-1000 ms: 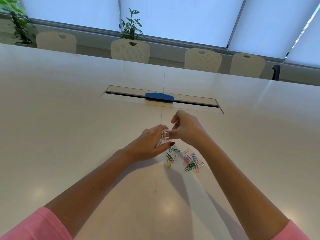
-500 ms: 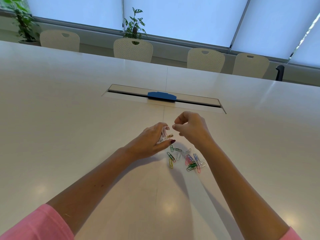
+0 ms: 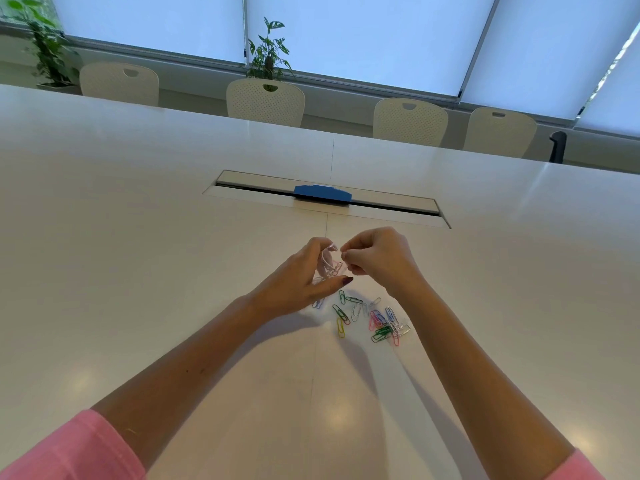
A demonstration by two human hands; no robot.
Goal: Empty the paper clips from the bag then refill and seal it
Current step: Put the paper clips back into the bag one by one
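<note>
My left hand [image 3: 304,277] holds a small clear plastic bag [image 3: 329,263] just above the white table [image 3: 138,237], with a few clips visible inside it. My right hand [image 3: 377,258] is close beside the bag's mouth with its fingers curled and fingertips pinched together; a thin pale clip seems to sit between them, though it is too small to be sure. Several coloured paper clips [image 3: 374,318] lie loose on the table just below both hands, and one blue clip [image 3: 318,303] lies under my left hand.
A long cable slot with a blue insert [image 3: 322,192] runs across the table beyond my hands. Several cream chairs [image 3: 266,102] line the far edge, with potted plants [image 3: 268,53] behind them under the window blinds.
My right hand drew a little away from the bag half a second ago and has come back to its mouth. The view has shifted slightly downward. The loose clips have not moved.
</note>
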